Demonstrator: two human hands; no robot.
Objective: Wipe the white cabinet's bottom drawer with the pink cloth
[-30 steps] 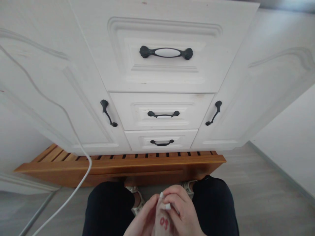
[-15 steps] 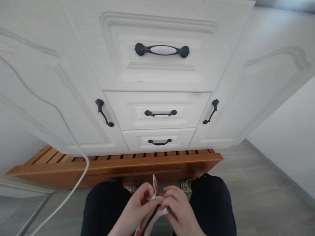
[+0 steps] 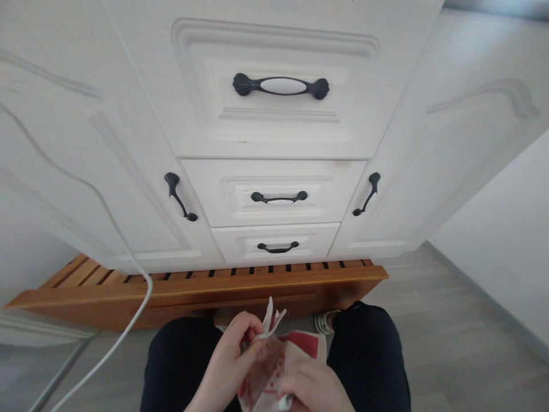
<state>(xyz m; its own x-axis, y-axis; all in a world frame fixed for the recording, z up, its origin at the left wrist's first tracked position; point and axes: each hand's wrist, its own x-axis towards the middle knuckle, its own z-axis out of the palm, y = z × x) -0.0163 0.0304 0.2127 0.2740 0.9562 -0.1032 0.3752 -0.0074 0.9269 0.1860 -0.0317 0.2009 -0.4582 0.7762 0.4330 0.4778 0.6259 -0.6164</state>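
A thin red-and-white printed cloth [image 3: 294, 353], soft and creased, hangs between my knees. Near its top left, my left hand [image 3: 235, 355] pinches it, and pale narrow ends stick up above the fingertips. My right hand [image 3: 315, 386] is lower on the cloth's right side, slightly blurred, its fingers closed against the fabric. By those fingers shows a small white piece [image 3: 285, 403]; whether it belongs to the cloth I cannot tell. The cloth's lower part runs out of the picture.
Ahead stands a white cabinet [image 3: 274, 134] with dark-handled drawers and doors, all closed. A slatted wooden bench [image 3: 193, 289] runs along its foot. A white cable [image 3: 143, 297] hangs down at the left. My dark-trousered knees [image 3: 369, 355] flank the hands, above a grey floor [image 3: 437, 332].
The cloth, bunched between both hands before, is now spread wider, showing more red print. My right hand has moved down and away from the left, which stays almost in place.
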